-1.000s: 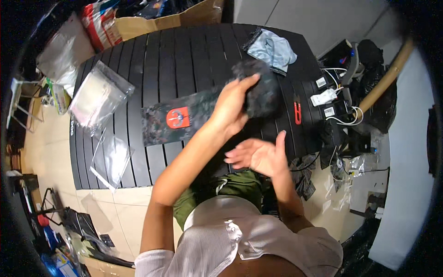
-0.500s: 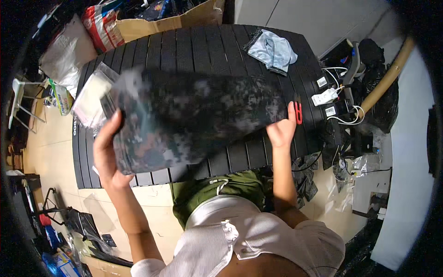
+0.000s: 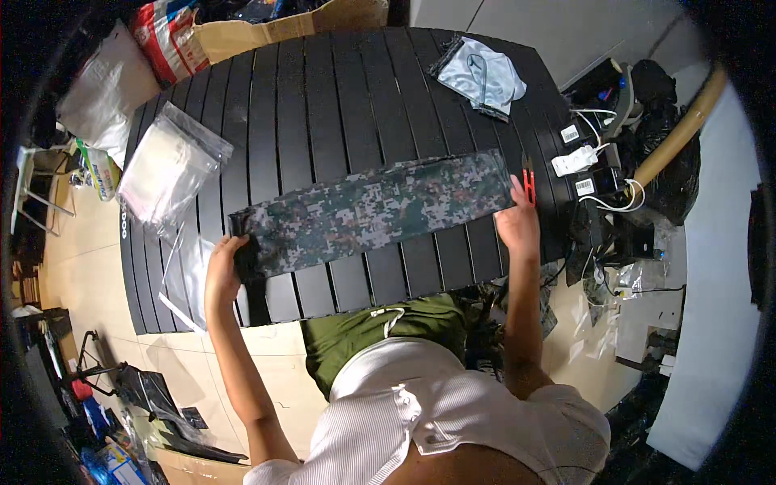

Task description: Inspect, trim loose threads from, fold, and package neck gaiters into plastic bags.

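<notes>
A long folded strip of camouflage cloth (image 3: pixel 372 214) lies slantwise over the slatted black table (image 3: pixel 339 105), its right end farther from me. My left hand (image 3: pixel 223 275) grips the near left corner, with thumb and fingers closed on the edge. At the other end, my right hand (image 3: pixel 519 228) holds the short edge; some of its fingers are hidden by the cloth. Just beyond that hand lie small red-handled snips (image 3: pixel 529 186). Clear plastic bags with pale contents (image 3: pixel 166 174) rest on the left side, and a clear sheet (image 3: pixel 190 279) is near my left hand.
A folded light-blue cloth item in a clear bag (image 3: pixel 482 77) sits at the far right of the table. White plugs and cables (image 3: pixel 575 162) line the right edge. Beyond the far edge stands an open cardboard box (image 3: pixel 283 28), beside a red and white sack (image 3: pixel 166 40).
The camouflage cloth has come down from a raised, blurred position to lie flat and narrower on the table. My left hand has moved right and nearer me, uncovering the plastic bags.
</notes>
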Demonstrator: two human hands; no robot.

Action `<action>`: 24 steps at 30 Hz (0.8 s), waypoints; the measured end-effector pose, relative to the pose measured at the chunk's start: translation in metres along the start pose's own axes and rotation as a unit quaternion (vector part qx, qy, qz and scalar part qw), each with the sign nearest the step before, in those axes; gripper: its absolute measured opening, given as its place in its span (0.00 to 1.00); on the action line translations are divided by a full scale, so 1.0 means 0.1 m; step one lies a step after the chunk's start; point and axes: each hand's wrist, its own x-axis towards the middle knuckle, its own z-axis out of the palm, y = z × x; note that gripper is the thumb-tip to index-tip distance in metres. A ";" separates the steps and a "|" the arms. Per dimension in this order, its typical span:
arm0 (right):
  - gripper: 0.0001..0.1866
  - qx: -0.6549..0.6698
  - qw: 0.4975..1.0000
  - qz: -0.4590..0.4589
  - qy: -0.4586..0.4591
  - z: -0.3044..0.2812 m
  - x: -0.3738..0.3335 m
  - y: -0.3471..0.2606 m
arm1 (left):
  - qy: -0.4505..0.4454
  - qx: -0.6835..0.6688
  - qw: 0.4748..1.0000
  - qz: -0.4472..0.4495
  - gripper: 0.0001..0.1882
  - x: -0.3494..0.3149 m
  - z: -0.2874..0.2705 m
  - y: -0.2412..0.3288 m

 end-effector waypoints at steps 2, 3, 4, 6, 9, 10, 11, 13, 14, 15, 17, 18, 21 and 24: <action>0.19 -0.006 0.996 -0.056 0.076 -0.07 0.05 0.17 | 0.024 0.042 0.998 0.038 0.15 -0.03 0.04 -0.01; 0.18 -0.010 0.982 -0.114 0.149 -0.09 0.06 0.20 | 0.076 0.200 0.971 0.106 0.17 -0.11 0.10 0.03; 0.13 0.211 0.956 0.016 0.202 -0.04 0.02 -0.41 | 0.136 0.351 0.911 0.167 0.19 -0.21 0.10 0.03; 0.11 0.038 0.975 -0.107 0.191 -0.15 0.13 -0.43 | 0.186 0.421 0.859 0.224 0.19 -0.31 0.22 0.08; 0.09 -0.122 0.949 -0.274 0.099 -0.04 0.31 -0.54 | 0.220 0.474 0.756 0.393 0.14 -0.31 0.48 0.11; 0.09 -0.122 0.947 -0.291 0.066 0.06 0.39 -0.57 | 0.176 0.488 0.750 0.411 0.13 -0.27 0.56 0.10; 0.09 -0.121 0.943 -0.309 0.033 0.13 0.46 -0.57 | 0.131 0.500 0.741 0.428 0.13 -0.25 0.65 0.09; 0.09 -0.170 0.930 -0.327 0.003 0.17 0.55 -0.47 | 0.100 0.510 0.721 0.459 0.12 -0.16 0.69 0.00; 0.09 -0.219 0.914 -0.341 -0.028 0.16 0.60 -0.42 | 0.105 0.522 0.705 0.468 0.13 -0.15 0.66 -0.06; 0.09 -0.220 0.913 -0.342 -0.026 0.11 0.66 -0.38 | 0.108 0.534 0.690 0.477 0.13 -0.15 0.64 -0.09; 0.10 -0.191 0.939 -0.284 -0.017 -0.01 0.80 -0.30 | 0.107 0.515 0.710 0.468 0.13 -0.16 0.62 -0.09; 0.10 -0.145 0.952 -0.265 -0.039 -0.05 0.89 -0.25 | 0.106 0.500 0.731 0.453 0.13 -0.16 0.62 -0.10; 0.11 -0.034 0.961 -0.183 -0.205 -0.13 1.07 -0.41 | 0.109 0.523 0.714 0.453 0.15 -0.19 0.63 -0.06; 0.09 -0.123 0.920 -0.266 -0.260 -0.18 1.21 -0.41 | 0.113 0.534 0.712 0.442 0.15 -0.18 0.61 -0.09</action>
